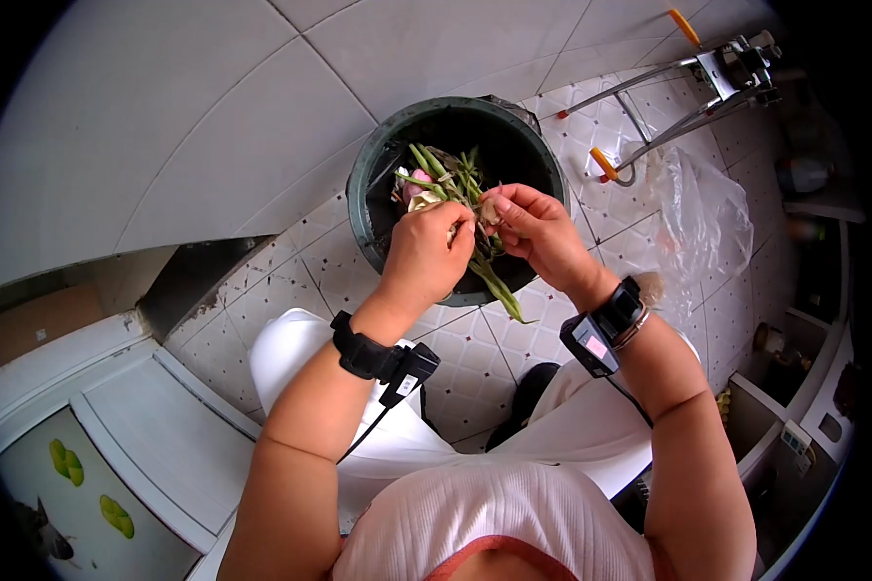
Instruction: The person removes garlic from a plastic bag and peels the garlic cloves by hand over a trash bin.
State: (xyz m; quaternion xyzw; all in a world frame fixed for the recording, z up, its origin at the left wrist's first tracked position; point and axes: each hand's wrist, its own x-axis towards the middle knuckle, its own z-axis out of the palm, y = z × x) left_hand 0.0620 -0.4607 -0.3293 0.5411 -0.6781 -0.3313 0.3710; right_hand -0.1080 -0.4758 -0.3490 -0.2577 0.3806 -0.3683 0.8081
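Both hands are over a dark green round bin (366, 215) on the floor. My left hand (426, 250) is closed, its fingers curled and pinched; what they hold is mostly hidden. My right hand (536, 230) pinches a small pale piece (491, 210), which looks like a garlic clove, close to the left fingertips. Below them in the bin lie green stalks (436, 167), a pinkish-white bulb or peel (418, 184) and other scraps. One long green leaf (500, 290) hangs over the bin's near rim.
A folded metal cart with orange grips (686, 27) stands at upper right. Near it a clear plastic bag (700, 218) lies on the tiled floor (455, 373). A white cabinet (160, 416) is at lower left, shelves (758, 412) at right, a tiled wall (194, 107) behind.
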